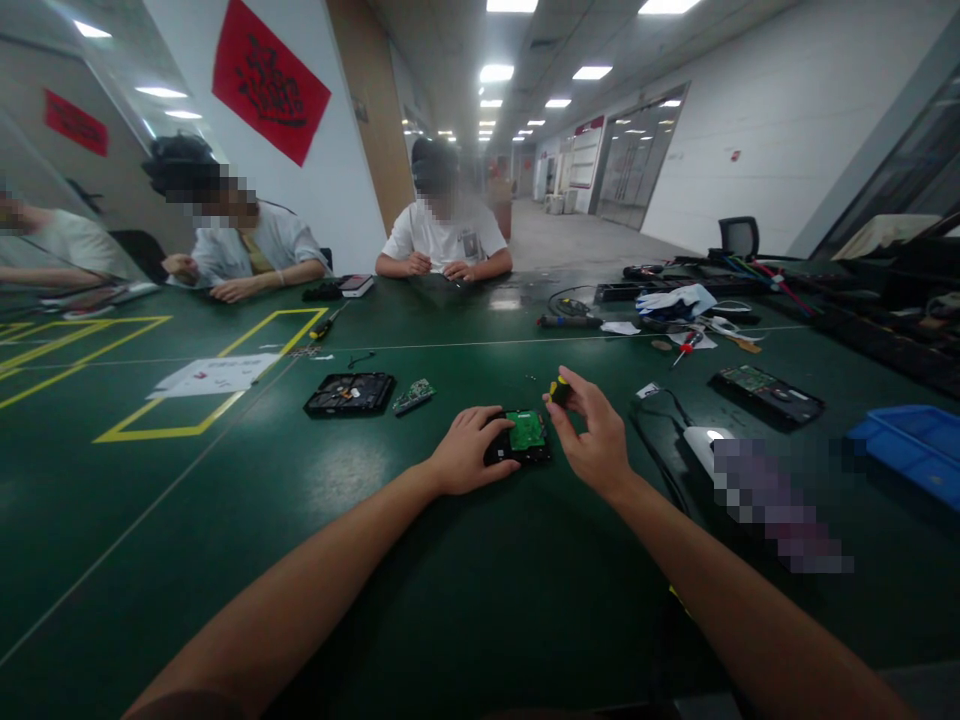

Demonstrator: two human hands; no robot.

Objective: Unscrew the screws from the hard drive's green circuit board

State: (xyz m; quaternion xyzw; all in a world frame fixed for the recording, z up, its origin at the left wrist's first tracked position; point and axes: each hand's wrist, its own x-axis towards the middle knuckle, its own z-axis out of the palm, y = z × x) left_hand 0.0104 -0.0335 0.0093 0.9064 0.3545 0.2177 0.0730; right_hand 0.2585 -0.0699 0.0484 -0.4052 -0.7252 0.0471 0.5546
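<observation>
A black hard drive [528, 431] with a green circuit board facing up lies on the green table in front of me. My left hand [472, 450] grips it from the left, fingers over its far side and thumb along its near edge. In my right hand [592, 432], thumb and fingers pinch the handle of a yellow-and-black screwdriver [559, 390], held just right of the drive and above the table. Its shaft and tip cannot be made out. A few tiny pieces, perhaps screws [531, 378], lie just beyond the drive.
An opened drive case [351, 393] and a loose circuit board [414, 397] lie to the left. Rightward are another hard drive [769, 395], a white device with a cable [705, 440] and a blue bin [911, 450]. Gloves [675, 300] and tools lie farther back. Several people sit across the table.
</observation>
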